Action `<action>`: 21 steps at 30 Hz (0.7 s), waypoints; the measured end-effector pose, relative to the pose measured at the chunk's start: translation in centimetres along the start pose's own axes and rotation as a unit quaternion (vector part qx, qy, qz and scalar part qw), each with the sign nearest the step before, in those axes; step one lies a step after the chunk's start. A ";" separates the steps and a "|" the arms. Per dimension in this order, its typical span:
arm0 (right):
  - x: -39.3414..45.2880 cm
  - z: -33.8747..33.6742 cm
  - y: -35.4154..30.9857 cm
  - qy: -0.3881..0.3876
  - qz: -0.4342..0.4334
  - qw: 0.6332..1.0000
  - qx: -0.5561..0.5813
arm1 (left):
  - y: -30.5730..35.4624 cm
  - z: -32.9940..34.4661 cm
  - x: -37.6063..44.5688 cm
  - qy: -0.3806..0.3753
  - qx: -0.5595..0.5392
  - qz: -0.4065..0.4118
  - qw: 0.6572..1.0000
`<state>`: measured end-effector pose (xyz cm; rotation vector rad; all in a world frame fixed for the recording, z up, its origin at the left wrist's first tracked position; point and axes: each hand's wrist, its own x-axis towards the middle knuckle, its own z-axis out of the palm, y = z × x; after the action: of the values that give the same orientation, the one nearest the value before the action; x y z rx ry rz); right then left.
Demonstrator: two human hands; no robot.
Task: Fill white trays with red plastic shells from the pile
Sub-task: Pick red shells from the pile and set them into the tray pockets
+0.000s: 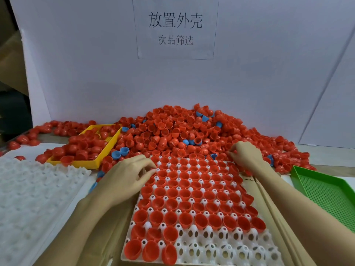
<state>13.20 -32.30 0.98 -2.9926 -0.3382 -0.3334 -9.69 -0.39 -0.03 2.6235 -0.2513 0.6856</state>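
Our left hand (126, 175) rests at the white tray's (226, 244) left edge, its grip narrow, fingertips curled against the far-left cups, though we cannot tell if they pinch a shell. Our right hand (246, 155) sits at the far right corner, fingers bent into the red shells (172, 129) piled just beyond both hands. Most cups between our hands hold shells; the nearest rows are partly bare.
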 end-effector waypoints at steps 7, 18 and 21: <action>2.3 1.3 -0.1 -0.033 0.067 0.997 -0.034 | 0.0 -0.3 -0.1 -0.008 0.018 0.002 1.000; 1.3 1.0 1.5 0.011 0.034 0.980 0.196 | 0.1 -0.4 0.0 -0.017 0.026 0.000 1.000; -0.7 -0.7 1.4 0.047 0.022 0.931 0.361 | 0.5 -0.4 -0.1 -0.004 0.022 0.001 1.000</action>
<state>12.67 -33.92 1.38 -2.2487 -0.2979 -0.2685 -10.03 -0.64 0.39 2.6680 -0.2448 0.6876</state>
